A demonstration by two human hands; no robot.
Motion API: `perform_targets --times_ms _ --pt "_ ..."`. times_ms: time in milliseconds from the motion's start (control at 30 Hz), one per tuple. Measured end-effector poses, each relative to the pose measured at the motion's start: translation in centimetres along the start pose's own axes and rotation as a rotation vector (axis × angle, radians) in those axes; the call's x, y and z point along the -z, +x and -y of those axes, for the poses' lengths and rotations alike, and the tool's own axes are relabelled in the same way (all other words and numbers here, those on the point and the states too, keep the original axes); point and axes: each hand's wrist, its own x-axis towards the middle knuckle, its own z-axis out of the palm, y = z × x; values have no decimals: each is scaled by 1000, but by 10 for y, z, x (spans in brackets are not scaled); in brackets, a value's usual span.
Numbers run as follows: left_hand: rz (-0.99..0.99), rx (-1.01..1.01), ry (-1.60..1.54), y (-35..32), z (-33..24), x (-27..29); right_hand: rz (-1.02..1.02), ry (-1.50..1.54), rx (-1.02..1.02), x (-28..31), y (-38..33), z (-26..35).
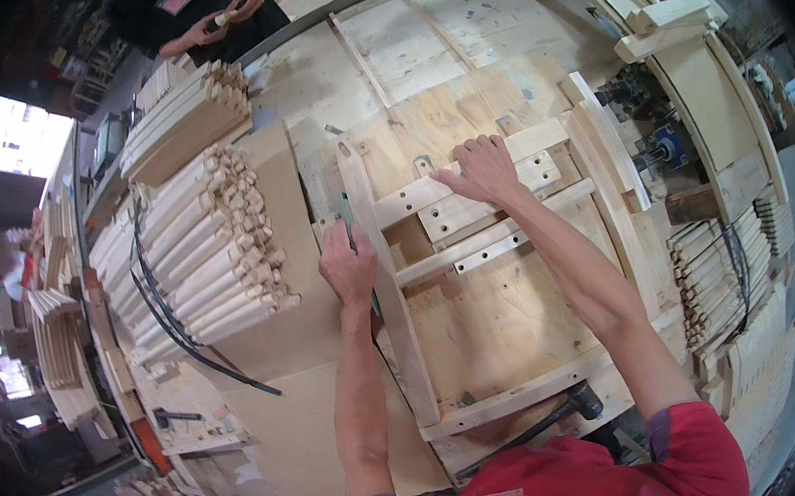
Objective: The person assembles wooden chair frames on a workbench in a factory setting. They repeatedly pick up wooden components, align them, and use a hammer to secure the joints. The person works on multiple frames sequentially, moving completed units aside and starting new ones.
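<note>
A pale wooden frame lies on a plywood work board (494, 335). My right hand (485, 173) is closed over the upper drilled wooden rail (402, 201), which runs between two side pieces. Against it lies a shorter drilled wooden block (453, 218), and below that is a narrow slat (504, 248) with holes. My left hand (349, 265) is curled beside the outer edge of the left side piece (386, 278), at a thin green strip (347, 210). What its fingers grip is hidden.
A black-headed mallet (583, 401) lies at the board's near edge. Bundled wooden sticks (194, 250) and stacked slats (181, 121) stand left. A clamp-like blue device (666, 148) sits right, above more bundled sticks (720, 272). Another person's hands (224, 24) are across the table.
</note>
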Motion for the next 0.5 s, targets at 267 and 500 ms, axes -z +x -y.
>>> perform_targets --times_ms 267,500 --pt "7 66 4 0 0 3 28 -52 -27 5 3 9" --pt "165 137 147 -60 -25 34 16 -6 -22 2 -1 -3"
